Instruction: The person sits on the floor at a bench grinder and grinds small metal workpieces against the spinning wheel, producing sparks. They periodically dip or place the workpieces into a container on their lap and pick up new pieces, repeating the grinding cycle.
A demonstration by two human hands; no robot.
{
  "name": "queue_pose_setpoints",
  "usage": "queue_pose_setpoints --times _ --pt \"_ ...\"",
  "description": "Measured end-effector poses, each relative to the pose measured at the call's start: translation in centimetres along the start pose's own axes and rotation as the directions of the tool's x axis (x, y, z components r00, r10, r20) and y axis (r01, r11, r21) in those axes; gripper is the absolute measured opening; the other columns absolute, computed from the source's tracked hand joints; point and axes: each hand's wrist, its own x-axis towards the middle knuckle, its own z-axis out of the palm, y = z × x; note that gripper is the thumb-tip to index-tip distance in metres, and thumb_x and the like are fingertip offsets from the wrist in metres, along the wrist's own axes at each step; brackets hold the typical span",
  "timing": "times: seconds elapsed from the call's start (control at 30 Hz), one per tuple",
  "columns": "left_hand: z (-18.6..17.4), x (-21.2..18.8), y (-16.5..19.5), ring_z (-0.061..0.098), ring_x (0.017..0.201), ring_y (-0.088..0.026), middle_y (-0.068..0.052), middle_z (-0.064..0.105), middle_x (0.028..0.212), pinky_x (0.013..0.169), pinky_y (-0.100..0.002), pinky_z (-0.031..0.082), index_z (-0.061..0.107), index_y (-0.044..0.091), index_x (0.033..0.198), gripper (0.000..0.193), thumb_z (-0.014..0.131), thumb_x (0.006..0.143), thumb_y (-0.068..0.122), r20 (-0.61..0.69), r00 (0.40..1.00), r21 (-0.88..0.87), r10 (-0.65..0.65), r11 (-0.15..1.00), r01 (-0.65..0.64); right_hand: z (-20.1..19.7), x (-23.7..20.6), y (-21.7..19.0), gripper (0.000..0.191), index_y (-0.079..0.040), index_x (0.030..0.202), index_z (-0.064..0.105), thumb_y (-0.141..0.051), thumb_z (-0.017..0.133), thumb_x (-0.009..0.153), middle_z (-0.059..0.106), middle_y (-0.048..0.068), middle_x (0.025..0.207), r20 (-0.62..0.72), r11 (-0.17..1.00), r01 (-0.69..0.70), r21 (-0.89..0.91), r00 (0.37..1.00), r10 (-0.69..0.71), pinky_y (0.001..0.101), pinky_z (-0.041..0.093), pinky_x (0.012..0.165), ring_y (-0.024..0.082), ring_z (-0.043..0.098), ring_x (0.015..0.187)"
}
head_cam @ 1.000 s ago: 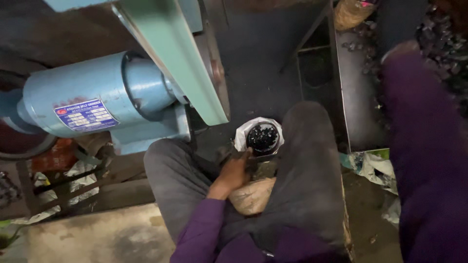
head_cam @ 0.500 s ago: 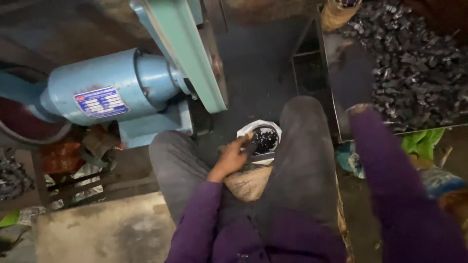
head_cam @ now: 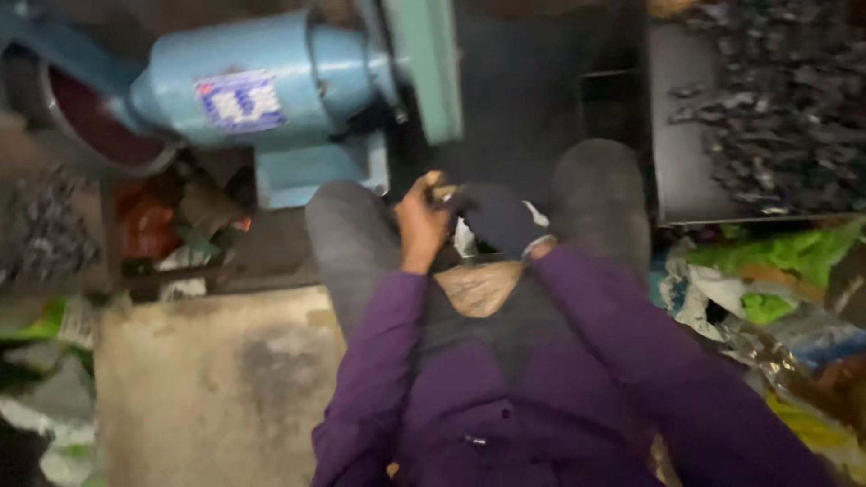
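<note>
I sit with grey trousers and purple sleeves. My left hand (head_cam: 422, 221) is bare and rests between my knees with its fingers curled at the edge of a white container (head_cam: 544, 236) in my lap. My right hand (head_cam: 499, 219) looks dark, as if gloved. It lies over the container, hides most of it, and touches or nearly touches the left fingertips. Blur hides whether either hand grips anything. A brownish cloth bundle (head_cam: 475, 287) sits in my lap just below the hands.
A blue electric motor (head_cam: 262, 90) with a green guard (head_cam: 424, 68) stands ahead on the left, with a dark red wheel (head_cam: 90, 126) beside it. A black tray of dark metal pieces (head_cam: 767, 108) is at the right. A concrete slab (head_cam: 207, 379) and plastic litter (head_cam: 776, 280) lie on the floor.
My right arm has swung in from the tray at the right, and the hand now covers the white container. The left hand stays at the container. The view has shifted and blurred.
</note>
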Motion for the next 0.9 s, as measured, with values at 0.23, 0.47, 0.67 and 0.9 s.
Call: queue_pose_setpoints --times 0.23,0.47,0.67,0.9 --pt "1.1 1.0 -2.5 0.071 0.076 -0.020 -0.012 0.074 0.108 0.064 -0.033 0.059 0.058 0.004 0.123 0.042 0.061 0.085 -0.012 0.449 0.818 -0.687 -0.360 0.446 0.573 1.2 1.1 0.1 0.021 -0.008 0.109 0.067 -0.023 0.060 0.097 0.071 -0.001 0.094 0.490 0.240 -0.620 0.747 0.758 0.431 0.0296 0.055 0.069 0.013 0.066 0.082" --pt "5.2 0.3 -4.9 0.067 0.091 -0.015 -0.006 0.070 0.107 0.077 -0.030 0.057 0.060 0.003 0.135 0.046 0.041 0.094 -0.002 0.427 0.781 -0.674 -0.456 0.415 0.611 0.8 4.0 2.2 0.023 -0.006 0.106 0.067 -0.028 0.059 0.105 0.063 -0.002 0.086 0.226 0.474 -0.364 0.802 0.919 0.322 0.0223 0.042 0.057 0.008 0.054 0.067" --pt "6.0 0.1 -6.4 0.065 0.098 -0.017 -0.013 0.071 0.112 0.085 -0.030 0.052 0.065 -0.005 0.132 0.046 0.047 0.090 -0.003 0.346 0.836 -0.588 -0.425 0.596 0.546 0.3 4.8 3.9 0.020 -0.005 0.107 0.066 -0.025 0.062 0.104 0.066 0.000 0.088 0.281 0.271 -0.456 0.848 0.819 0.500 0.0212 0.047 0.067 0.007 0.062 0.077" --pt "5.0 0.7 -5.1 0.069 0.100 -0.019 -0.016 0.072 0.112 0.091 -0.030 0.054 0.063 -0.009 0.129 0.047 0.044 0.085 -0.008 0.287 0.897 -0.611 -0.338 0.656 0.443 1.5 2.3 2.1 0.026 0.003 0.121 0.066 -0.018 0.062 0.107 0.071 0.008 0.099 -0.150 0.945 -0.132 0.300 0.972 0.183 0.0289 0.052 0.077 0.012 0.063 0.088"
